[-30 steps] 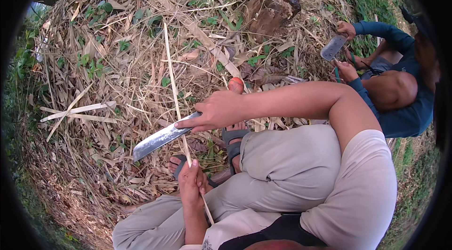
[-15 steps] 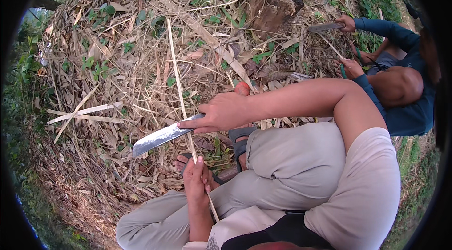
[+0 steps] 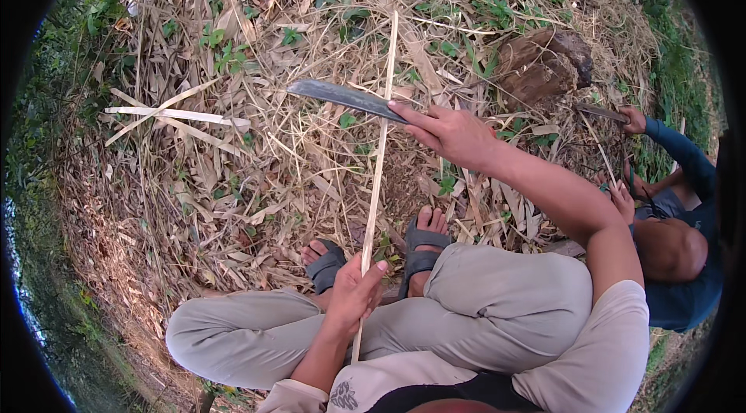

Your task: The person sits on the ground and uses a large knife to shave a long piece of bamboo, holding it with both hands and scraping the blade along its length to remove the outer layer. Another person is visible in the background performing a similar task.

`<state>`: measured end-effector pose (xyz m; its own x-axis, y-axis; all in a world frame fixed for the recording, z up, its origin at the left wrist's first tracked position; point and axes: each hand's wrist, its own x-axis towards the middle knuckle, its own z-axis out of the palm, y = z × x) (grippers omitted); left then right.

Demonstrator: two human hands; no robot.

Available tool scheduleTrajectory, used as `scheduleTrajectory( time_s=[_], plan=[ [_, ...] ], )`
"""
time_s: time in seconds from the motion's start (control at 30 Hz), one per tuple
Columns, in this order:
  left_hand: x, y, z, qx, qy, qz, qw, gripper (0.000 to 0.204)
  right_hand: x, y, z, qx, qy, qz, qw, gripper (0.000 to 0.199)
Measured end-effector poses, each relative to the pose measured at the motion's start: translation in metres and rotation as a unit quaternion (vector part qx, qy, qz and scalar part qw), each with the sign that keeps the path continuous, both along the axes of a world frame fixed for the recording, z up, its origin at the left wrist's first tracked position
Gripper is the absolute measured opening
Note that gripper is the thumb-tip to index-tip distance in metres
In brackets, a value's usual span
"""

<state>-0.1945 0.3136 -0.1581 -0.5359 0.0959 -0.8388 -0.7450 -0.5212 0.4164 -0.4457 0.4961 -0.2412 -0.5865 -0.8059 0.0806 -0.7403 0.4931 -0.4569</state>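
Note:
My left hand [image 3: 356, 292] is closed round the lower part of a long, pale split-bamboo strip [image 3: 376, 188]. The strip runs from my lap up and away over the ground, leaning slightly right at its far end. My right hand [image 3: 458, 137] grips a machete [image 3: 342, 96], its index finger laid along the back of the blade. The handle is hidden in the palm. The dark blade points left and crosses the strip in its upper half, seeming to touch it.
Several cut strips [image 3: 167, 112] lie crossed on the dry leaves at left. A weathered stump [image 3: 542, 71] stands at far right. Beyond it a co-worker in a dark blue top [image 3: 676, 289] sits holding a blade [image 3: 602, 112] and a thin strip. My sandalled feet [image 3: 426, 250] rest between.
My right hand and the machete have moved away from me along the strip, and the blade now tilts up to the left. The whole view has shifted; my left hand still grips the strip.

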Motion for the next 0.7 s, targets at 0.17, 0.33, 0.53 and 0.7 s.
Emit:
scheduleTrajectory(
  time_s=[0.17, 0.33, 0.53, 0.7],
  plan=[
    [-0.009, -0.004, 0.004, -0.011, -0.024, 0.012, 1.000, 0.017, 0.004, -0.003, 0.003, 0.031, 0.045, 0.056, 0.997, 0.050],
    [-0.032, -0.001, 0.015, 0.021, -0.018, -0.038, 0.999, 0.014, -0.100, 0.029, -0.036, 0.014, -0.066, -0.228, 0.971, 0.046],
    [-0.072, -0.019, 0.032, -0.027, -0.024, -0.080, 0.996, 0.013, -0.077, 0.013, 0.006, -0.065, -0.166, -0.278, 0.944, 0.048],
    [-0.084, -0.023, 0.025, -0.107, -0.021, -0.128, 0.986, 0.019, 0.019, -0.009, 0.035, -0.070, -0.137, -0.104, 0.983, 0.064]
  ],
)
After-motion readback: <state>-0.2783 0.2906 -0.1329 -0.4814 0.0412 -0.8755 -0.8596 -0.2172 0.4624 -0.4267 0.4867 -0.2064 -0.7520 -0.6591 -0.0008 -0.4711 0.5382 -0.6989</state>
